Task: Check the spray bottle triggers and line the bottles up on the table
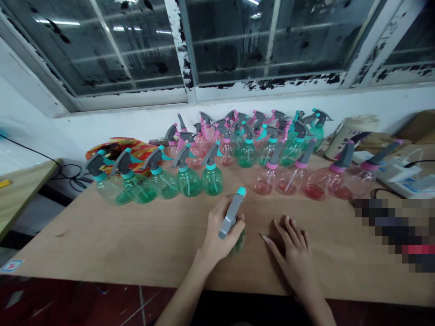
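Note:
My left hand (222,228) is wrapped round the neck of a green spray bottle (238,244) at the near middle of the table. Its grey head with a turquoise nozzle sticks up above my fingers, and much of the bottle is hidden behind the hand. To the right, my right hand (292,246) lies on the tabletop with fingers spread, holding nothing. Beyond the hands stands a row of green spray bottles (189,182) on the left. Pink spray bottles (314,184) form a row on the right.
More pink and green spray bottles (246,154) crowd the back of the wooden table (112,240) by the wall. A red and yellow bag (136,147) lies at back left. A power strip (413,183) with cables and a pale container (350,133) stand at right.

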The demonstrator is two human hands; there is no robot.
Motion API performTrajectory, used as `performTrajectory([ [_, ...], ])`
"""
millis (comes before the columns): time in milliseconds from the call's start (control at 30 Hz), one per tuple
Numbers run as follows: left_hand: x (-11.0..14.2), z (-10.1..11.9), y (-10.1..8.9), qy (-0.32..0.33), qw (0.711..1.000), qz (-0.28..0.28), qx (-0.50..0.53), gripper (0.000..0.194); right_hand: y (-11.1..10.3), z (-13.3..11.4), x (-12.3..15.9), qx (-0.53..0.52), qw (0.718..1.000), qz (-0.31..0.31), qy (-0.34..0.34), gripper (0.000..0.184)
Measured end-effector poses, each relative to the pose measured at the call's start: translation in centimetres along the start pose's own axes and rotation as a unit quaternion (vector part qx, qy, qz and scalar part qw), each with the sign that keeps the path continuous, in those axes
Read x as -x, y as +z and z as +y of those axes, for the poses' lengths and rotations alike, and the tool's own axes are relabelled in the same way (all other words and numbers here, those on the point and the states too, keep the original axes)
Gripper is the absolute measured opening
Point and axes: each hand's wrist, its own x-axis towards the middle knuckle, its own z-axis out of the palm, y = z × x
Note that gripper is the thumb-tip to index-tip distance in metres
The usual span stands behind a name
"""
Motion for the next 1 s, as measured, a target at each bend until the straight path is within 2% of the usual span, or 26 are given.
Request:
performTrajectory([
  [300, 0.05, 0.13, 0.06, 0.004, 1.000, 0.004, 0.020, 0.023, 0.19, 0.18, 0.09, -0.003, 1.000, 0.005, -0.001, 0.072],
  [500, -0.27, -0.12, -0.07, 0.006, 0.998, -0.018, 0.054, 0.025, 0.15, 0.23, 0.19, -0.010, 1.000, -0.003, 0.002, 0.069],
  [733, -0.35, -0.03, -0.39, -0.016, 0.999, -0.011, 0.041, 0.009, 0.04, 0.28, 0.09, 0.005, 1.000, -0.002, -0.007, 0.071],
  [833, -0.36, 0.08, -0.50, -0.016, 0.999, -0.024, 0.041, 0.003, 0.00, 0.20, 0.09, 0.004, 1.000, -0.005, -0.006, 0.071],
  [933, -0.44, 0.25, -0.53, -0.007, 0.999, -0.036, 0.030, 0.005, 0.14, 0.20, 0.15, -0.006, 1.000, -0.004, -0.001, 0.070],
  [1000, -0.46, 0.34, -0.47, 0.008, 0.999, -0.030, 0.017, 0.015, 0.20, 0.25, 0.12, -0.016, 1.000, -0.001, 0.001, 0.069],
])
